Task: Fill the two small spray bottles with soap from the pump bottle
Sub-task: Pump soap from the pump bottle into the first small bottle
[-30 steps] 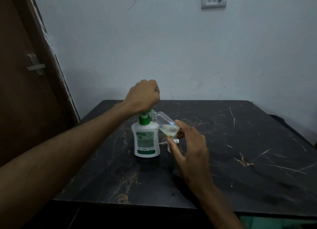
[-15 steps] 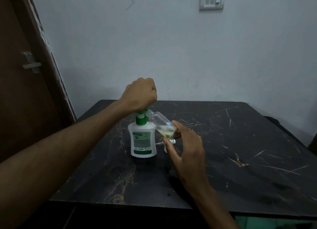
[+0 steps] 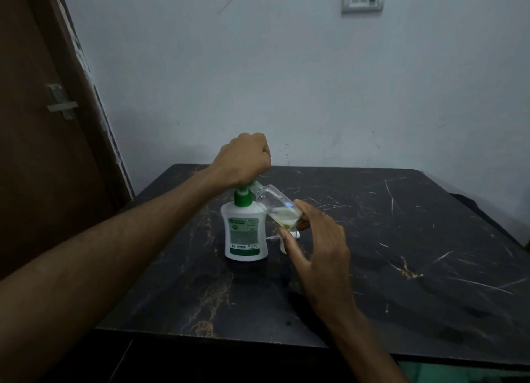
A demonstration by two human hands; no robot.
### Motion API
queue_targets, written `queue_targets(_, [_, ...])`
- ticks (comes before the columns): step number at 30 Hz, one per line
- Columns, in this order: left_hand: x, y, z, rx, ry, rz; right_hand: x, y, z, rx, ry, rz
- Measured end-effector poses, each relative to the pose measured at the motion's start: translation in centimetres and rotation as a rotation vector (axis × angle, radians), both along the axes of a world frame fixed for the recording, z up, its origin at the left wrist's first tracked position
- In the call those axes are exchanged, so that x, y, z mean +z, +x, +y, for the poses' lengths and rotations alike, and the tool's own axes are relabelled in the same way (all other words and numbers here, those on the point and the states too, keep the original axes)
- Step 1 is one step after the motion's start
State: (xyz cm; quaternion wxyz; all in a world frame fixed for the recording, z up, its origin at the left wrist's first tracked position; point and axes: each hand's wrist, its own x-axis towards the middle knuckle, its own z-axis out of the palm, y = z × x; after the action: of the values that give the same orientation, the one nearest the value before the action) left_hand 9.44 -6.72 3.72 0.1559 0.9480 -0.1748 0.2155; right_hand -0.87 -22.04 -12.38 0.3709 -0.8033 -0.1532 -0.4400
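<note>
Soap bottle (image 3: 245, 233), stiff and steady near the bench's (image 3: 430, 239) far-left corner, took the left hand's (image 3: 243, 160) fist on its pump, while right-hand (image 3: 318, 239) fingertips pinched the light, likely slippery spray bottle (image 3: 276, 207) tilted at its spout.

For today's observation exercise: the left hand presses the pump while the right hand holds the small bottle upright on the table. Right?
Not quite. The head view shows the right hand holding the small bottle tilted, raised off the table, mouth at the pump bottle spout. The left hand does press the pump.
</note>
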Motion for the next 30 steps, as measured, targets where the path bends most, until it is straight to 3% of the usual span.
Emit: queue_targets(30, [0.14, -0.39, 0.01, -0.020, 0.036, -0.059, -0.06, 0.08, -0.07, -0.001, 0.006, 0.013])
